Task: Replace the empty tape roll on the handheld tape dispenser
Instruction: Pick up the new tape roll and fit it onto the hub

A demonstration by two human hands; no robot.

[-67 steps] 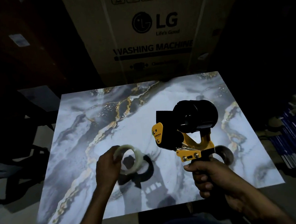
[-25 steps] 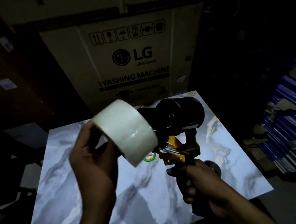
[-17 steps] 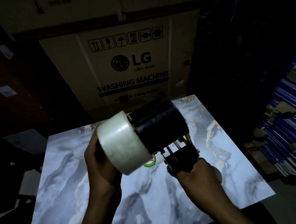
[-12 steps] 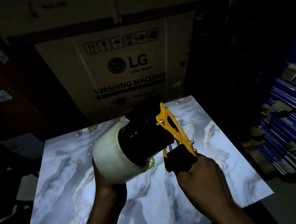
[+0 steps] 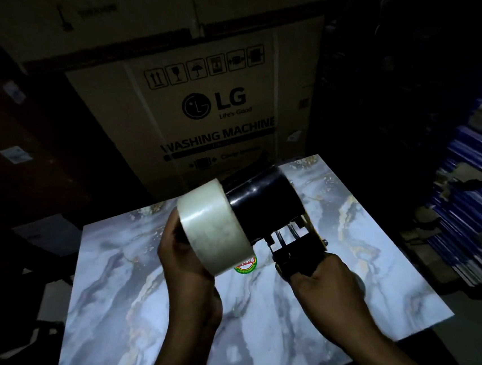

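left grip [image 5: 182, 261] is curled round the white tape roll [image 5: 212, 229] | right grip [image 5: 323, 289] is closed round the handle of the tape dispenser [image 5: 265, 206] | roll is held above the marble counter [image 5: 278, 340], set against the end of the dispenser's black drum | LG carton [image 5: 215, 111] is seen behind

The box [image 5: 146, 123] carries the LG logo, "Life's Good", "WASHING MACHINE" and a row of six handling symbols. The sticker [image 5: 245, 265] on the counter [image 5: 121, 296] is illegible.
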